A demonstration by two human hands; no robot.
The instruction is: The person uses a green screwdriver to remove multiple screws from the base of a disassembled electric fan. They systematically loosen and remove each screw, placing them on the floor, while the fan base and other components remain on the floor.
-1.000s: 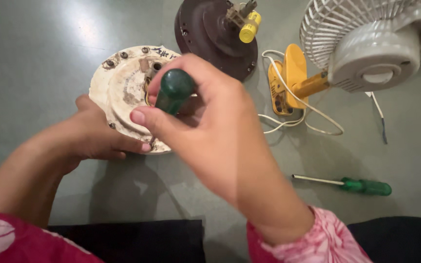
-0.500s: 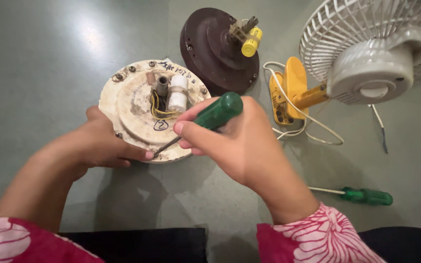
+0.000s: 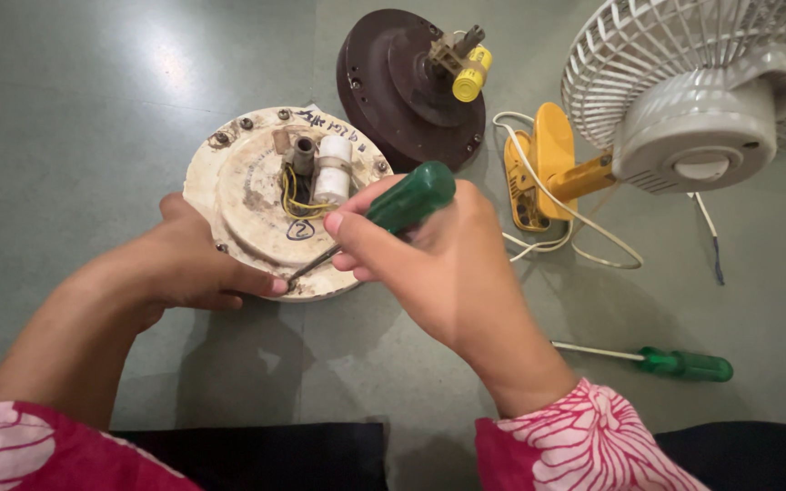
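Note:
A round cream-coloured fan motor housing (image 3: 247, 191) lies on the grey floor, with a white capacitor, a short shaft and yellow wires at its centre. My left hand (image 3: 184, 268) grips its near left rim, thumb along the edge. My right hand (image 3: 438, 255) holds a green-handled screwdriver (image 3: 407, 200) tilted low, its tip touching the housing's near rim beside my left thumb.
A dark brown round motor cover (image 3: 402, 86) with a yellow part lies behind the housing. A small white table fan (image 3: 693, 100) on a yellow clamp base (image 3: 539, 173) with white cord stands at right. A second green screwdriver (image 3: 675, 362) lies on the floor at right.
My right hand has tipped the screwdriver from upright over the housing's centre to a low slant and drawn back toward me. Its tip now sits at the near rim.

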